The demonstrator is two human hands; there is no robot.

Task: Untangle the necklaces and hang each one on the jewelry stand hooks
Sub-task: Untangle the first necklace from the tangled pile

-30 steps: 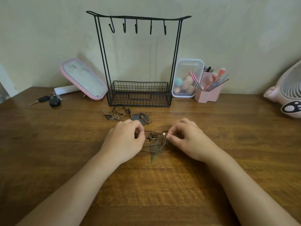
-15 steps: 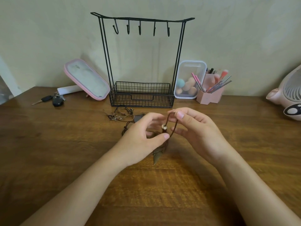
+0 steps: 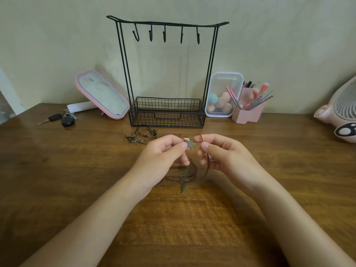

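Observation:
A brown cord necklace (image 3: 189,175) with leaf-shaped metal pendants hangs between my hands above the wooden table. My left hand (image 3: 163,157) pinches it near a pale bead and a small star-shaped pendant. My right hand (image 3: 221,153) pinches the cord just to the right, and the cord loops down under it. A second tangle of brown necklaces (image 3: 140,134) lies on the table in front of the black wire jewelry stand (image 3: 167,110). Its several hooks (image 3: 164,35) along the top bar are bare.
A pink-framed mirror (image 3: 102,94) leans left of the stand, with keys (image 3: 61,118) further left. A clear box of sponges (image 3: 223,95) and a pink brush holder (image 3: 248,110) stand right of it. A pink fan (image 3: 341,114) sits at the right edge.
Both hands have risen from the table with the leaf necklace. They now hold it higher and slightly apart, with the bead and star pendant lifted between the fingertips.

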